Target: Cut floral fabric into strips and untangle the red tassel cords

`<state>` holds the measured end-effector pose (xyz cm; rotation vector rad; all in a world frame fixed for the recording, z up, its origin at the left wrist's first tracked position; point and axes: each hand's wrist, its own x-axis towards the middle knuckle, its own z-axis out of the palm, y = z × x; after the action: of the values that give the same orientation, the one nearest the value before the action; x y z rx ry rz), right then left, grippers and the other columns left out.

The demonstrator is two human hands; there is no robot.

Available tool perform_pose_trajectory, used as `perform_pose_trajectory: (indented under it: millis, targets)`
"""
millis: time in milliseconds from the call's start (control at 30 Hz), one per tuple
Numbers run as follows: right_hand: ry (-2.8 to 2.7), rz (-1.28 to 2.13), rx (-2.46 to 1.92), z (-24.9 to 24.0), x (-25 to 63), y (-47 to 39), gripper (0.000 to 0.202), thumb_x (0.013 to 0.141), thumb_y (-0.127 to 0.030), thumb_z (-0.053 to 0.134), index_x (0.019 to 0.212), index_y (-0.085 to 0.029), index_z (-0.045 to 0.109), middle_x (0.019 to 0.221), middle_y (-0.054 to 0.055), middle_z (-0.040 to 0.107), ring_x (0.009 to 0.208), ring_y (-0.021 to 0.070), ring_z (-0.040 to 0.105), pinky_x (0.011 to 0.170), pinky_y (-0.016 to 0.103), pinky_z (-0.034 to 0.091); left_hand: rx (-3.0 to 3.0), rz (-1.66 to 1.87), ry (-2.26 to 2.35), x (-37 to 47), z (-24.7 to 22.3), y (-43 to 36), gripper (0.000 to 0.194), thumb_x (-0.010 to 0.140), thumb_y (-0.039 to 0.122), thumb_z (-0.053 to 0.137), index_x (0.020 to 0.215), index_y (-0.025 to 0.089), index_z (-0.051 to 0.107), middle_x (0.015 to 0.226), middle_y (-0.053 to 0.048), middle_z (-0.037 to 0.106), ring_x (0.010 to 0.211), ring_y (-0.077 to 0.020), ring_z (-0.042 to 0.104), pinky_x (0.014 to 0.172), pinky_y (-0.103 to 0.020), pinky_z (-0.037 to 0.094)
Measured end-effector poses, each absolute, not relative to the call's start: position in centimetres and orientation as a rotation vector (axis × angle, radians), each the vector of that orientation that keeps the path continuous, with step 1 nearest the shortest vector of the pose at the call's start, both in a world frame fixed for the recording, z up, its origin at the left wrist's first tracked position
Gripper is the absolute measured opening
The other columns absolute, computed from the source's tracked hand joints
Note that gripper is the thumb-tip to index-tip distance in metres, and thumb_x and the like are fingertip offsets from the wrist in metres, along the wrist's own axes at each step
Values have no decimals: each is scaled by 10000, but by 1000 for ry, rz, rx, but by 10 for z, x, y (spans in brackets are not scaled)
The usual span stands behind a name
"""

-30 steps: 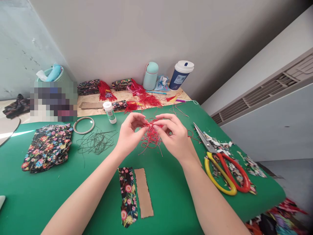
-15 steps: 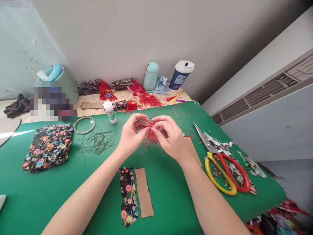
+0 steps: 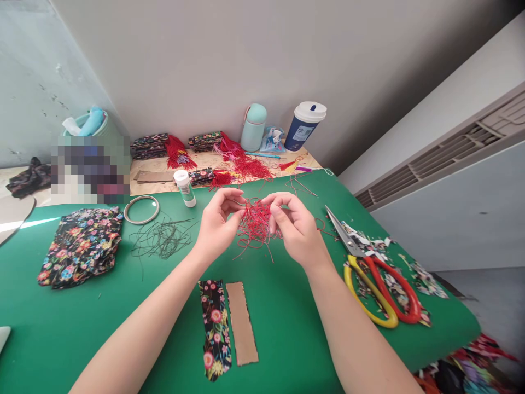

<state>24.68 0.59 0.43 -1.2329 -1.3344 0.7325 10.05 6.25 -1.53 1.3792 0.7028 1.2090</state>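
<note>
A tangle of thin red cord (image 3: 259, 223) lies on the green mat between my hands. My left hand (image 3: 221, 221) is closed in a pinch at the left side of the tangle, thumb and index finger on a strand of red cord. On the right side, my right hand (image 3: 293, 227) also pinches, its thumb and index finger pressed together at the cord. Nearer to me lie a black floral fabric strip (image 3: 216, 328) and, beside it, a brown card strip (image 3: 241, 323) with fabric showing along its edges.
Large scissors (image 3: 371, 279) with yellow and red handles lie at right among fabric scraps. At left are folded floral cloth (image 3: 82, 246), dark green cord (image 3: 162, 238), a tape roll (image 3: 141, 210) and a glue stick (image 3: 185, 188). A cup (image 3: 304, 128) and bottle (image 3: 253, 128) stand behind.
My hands have drawn apart, the right one moving rightward and the left slightly leftward. More of the red tangle now shows between them. The brown card by my right wrist is now hidden.
</note>
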Motion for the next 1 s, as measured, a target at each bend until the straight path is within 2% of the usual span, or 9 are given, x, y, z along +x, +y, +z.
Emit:
perform_pose_trajectory:
  millis: [100,167,333,567,667,833,1000]
  targets:
    - [-1236,899,-1130,2,244,7,202,886,-402,511,823,-211,491,736,-13,564,433,61,419,393,217,331,1478,1212,708,100,-18,62,320,730,15,561,988,202,534,859,-3,581,767,-103,602,757,-260,500]
    - [-1174,959,-1078,0,243,8,216,868,-423,540,828,-214,501,662,-33,533,438,71,408,392,217,332,1561,1217,717,99,-19,62,331,740,11,544,1008,205,528,862,-7,576,792,-114,598,771,-272,496]
    - [-1042,1024,-927,-3,241,11,218,813,-400,634,765,-218,524,743,-15,520,582,99,488,498,238,447,1773,1241,748,98,-16,59,362,741,-23,494,1024,201,515,848,-13,560,787,-125,574,773,-288,482]
    - [-778,1194,-811,0,238,14,218,749,-313,717,705,-206,533,704,-39,442,547,59,401,451,164,405,1933,1246,684,99,-10,54,386,734,-47,448,1023,200,518,836,-10,558,772,-122,554,736,-273,475]
    - [-725,1253,-793,2,238,13,209,712,-309,753,712,-205,572,718,-39,485,568,54,446,475,149,435,1832,1269,659,99,-9,54,354,741,-29,472,1009,195,529,854,-16,579,787,-120,573,759,-277,487]
    - [-743,1269,-826,3,240,12,201,699,-348,765,773,-222,629,884,-21,614,690,69,566,602,168,520,1513,1309,593,100,-5,53,300,725,17,550,971,188,544,868,-16,593,820,-118,595,791,-272,504]
    - [-749,1261,-842,2,240,13,210,695,-345,770,743,-218,609,849,-26,641,704,72,604,663,178,544,1382,1289,564,102,-2,51,281,712,76,659,953,186,563,884,-14,603,835,-116,607,785,-258,515]
